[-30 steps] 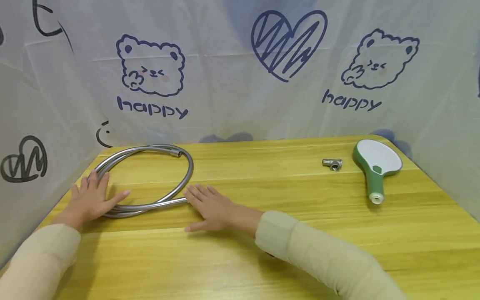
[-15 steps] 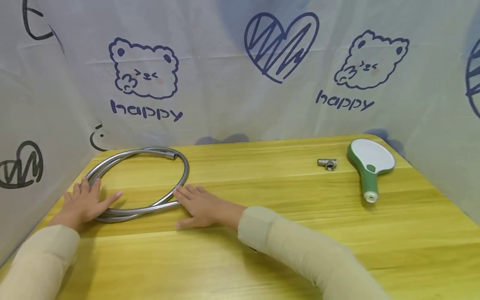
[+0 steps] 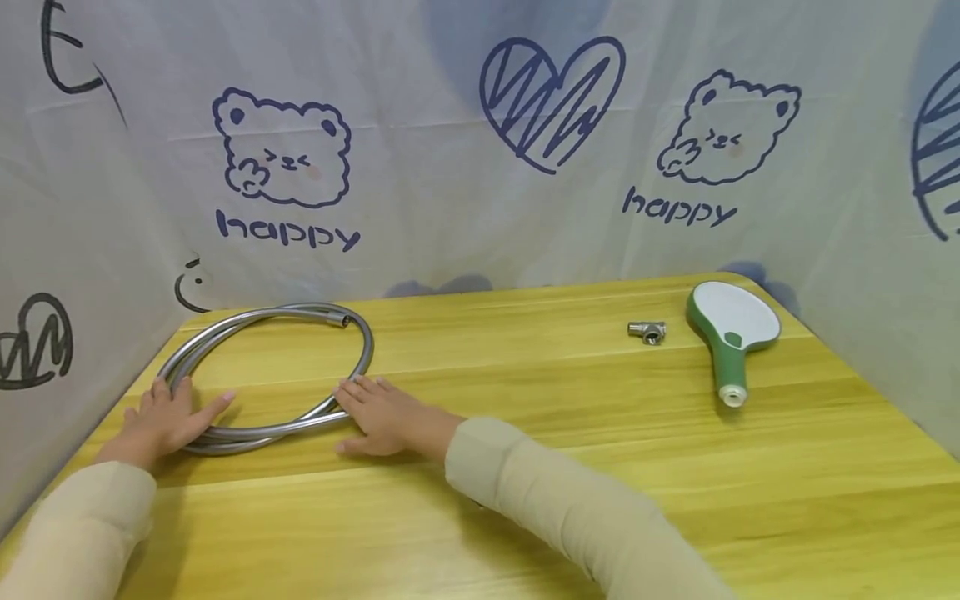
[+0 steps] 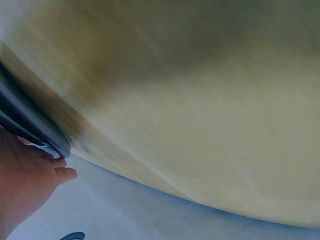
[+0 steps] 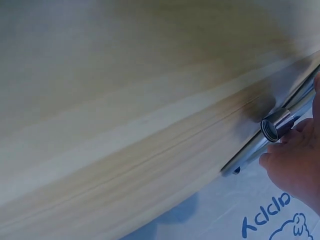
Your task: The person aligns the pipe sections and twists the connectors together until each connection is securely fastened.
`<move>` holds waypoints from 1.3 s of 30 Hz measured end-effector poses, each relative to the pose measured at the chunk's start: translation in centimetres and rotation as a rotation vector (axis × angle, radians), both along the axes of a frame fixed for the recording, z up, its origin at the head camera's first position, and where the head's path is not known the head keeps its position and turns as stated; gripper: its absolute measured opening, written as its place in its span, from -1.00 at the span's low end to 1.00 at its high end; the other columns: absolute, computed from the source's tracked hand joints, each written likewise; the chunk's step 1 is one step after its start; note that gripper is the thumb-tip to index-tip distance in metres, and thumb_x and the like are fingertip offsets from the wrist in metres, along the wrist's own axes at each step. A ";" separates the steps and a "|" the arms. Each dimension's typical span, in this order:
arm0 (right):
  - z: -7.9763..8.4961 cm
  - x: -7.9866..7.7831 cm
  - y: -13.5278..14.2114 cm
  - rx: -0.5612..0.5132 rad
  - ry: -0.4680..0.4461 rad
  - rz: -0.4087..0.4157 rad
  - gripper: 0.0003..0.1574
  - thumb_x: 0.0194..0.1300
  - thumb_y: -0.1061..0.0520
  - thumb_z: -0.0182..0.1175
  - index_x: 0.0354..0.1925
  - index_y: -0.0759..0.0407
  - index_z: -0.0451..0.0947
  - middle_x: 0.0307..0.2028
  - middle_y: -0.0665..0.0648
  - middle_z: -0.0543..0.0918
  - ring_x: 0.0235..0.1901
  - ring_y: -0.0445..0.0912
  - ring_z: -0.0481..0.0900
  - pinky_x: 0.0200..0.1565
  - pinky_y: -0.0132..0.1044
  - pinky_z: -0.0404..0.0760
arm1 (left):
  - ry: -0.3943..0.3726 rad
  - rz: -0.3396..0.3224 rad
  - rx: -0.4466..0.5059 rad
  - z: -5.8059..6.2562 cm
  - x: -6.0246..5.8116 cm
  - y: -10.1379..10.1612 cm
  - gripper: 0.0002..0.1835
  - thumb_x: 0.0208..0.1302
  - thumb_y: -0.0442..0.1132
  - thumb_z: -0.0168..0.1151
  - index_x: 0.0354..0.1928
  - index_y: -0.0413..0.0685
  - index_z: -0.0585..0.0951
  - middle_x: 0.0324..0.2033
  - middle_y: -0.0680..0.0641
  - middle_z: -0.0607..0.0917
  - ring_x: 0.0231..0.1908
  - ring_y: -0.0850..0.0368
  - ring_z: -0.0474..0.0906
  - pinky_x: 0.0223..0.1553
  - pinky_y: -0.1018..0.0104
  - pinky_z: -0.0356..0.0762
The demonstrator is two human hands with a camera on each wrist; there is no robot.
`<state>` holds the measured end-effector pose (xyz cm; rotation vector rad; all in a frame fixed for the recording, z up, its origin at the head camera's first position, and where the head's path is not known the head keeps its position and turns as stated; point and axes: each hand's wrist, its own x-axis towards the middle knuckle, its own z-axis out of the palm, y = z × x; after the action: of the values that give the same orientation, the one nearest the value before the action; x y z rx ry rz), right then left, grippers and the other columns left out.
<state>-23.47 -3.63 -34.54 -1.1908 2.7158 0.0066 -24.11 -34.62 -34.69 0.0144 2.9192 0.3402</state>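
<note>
A long silver shower hose (image 3: 363,354) lies in a loose coil at the left of the table. Over the coil's left side rests my left hand (image 3: 161,421), fingers spread, thumb out to the right. My right hand (image 3: 386,421) lies flat with straight fingers at the coil's lower right, its fingertips over the hose. It covers one end in the head view; the right wrist view shows a threaded hose end (image 5: 272,127) beside the right hand's fingers. The other hose end (image 3: 340,318) lies at the back of the coil. In the left wrist view, fingers touch the dark-looking hose (image 4: 30,112).
A small metal tee fitting (image 3: 648,332) lies at the back right. Beside it is a green and white shower head (image 3: 731,329), handle toward me. White cloth (image 3: 427,208) with drawings stands behind and at both sides of the wooden table (image 3: 570,450).
The head view has shifted slightly, so everything sits further left and a little lower. My right hand has slid a little left along the hose; the left hand keeps its place on the coil.
</note>
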 end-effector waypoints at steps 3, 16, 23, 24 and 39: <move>0.1 -0.1 -0.3 0.018 0.003 -0.015 -0.08 0.38 -0.32 -0.22 0.46 0.10 -0.21 0.47 0.06 -0.16 0.46 -0.05 -0.20 0.43 -0.20 -0.17 | 0.000 -0.002 0.005 0.1 -0.1 -0.1 0.09 0.31 0.37 -0.46 0.27 -0.68 -0.25 0.14 -0.82 -0.30 0.15 -0.73 -0.34 0.07 -0.53 -0.26; 0.2 -0.7 -1.3 0.106 0.001 -0.049 -0.20 0.42 -0.27 -0.30 0.46 0.02 -0.18 0.47 0.00 -0.15 0.46 -0.10 -0.21 0.42 -0.24 -0.14 | 0.039 -0.006 0.021 0.0 -0.1 -1.3 -0.05 0.39 0.18 -0.39 0.20 -0.79 -0.20 0.12 -0.83 -0.22 0.14 -0.71 -0.27 0.08 -0.50 -0.19; 0.5 -0.9 -1.1 0.114 -0.009 -0.020 -0.17 0.41 -0.24 -0.24 0.46 0.05 -0.21 0.47 0.03 -0.16 0.46 -0.08 -0.21 0.42 -0.22 -0.15 | 0.030 -0.016 0.045 -0.3 -0.4 -1.5 -0.12 0.34 0.01 -0.25 0.20 -0.79 -0.24 0.12 -0.84 -0.26 0.14 -0.73 -0.31 0.12 -0.46 -0.17; 0.5 -0.9 -1.0 0.113 -0.016 -0.015 -0.16 0.41 -0.24 -0.23 0.46 0.05 -0.21 0.47 0.03 -0.16 0.46 -0.08 -0.22 0.43 -0.21 -0.15 | 0.028 -0.017 0.047 -0.3 -0.5 -1.5 -0.12 0.34 0.01 -0.25 0.20 -0.80 -0.24 0.12 -0.84 -0.26 0.14 -0.73 -0.31 0.12 -0.46 -0.18; 0.5 -1.5 -1.5 0.114 -0.076 -0.042 -0.34 0.50 -0.08 -0.42 0.46 0.02 -0.20 0.47 -0.01 -0.17 0.46 -0.13 -0.25 0.43 -0.22 -0.18 | 0.009 -0.025 0.088 -0.4 -0.4 -1.5 -0.12 0.39 0.01 -0.30 0.19 -0.80 -0.30 0.12 -0.83 -0.33 0.16 -0.73 -0.40 0.16 -0.44 -0.28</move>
<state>-24.94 -5.17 -34.08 -1.0805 2.6356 0.1070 -24.46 -36.10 -35.12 0.0661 2.9080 0.4651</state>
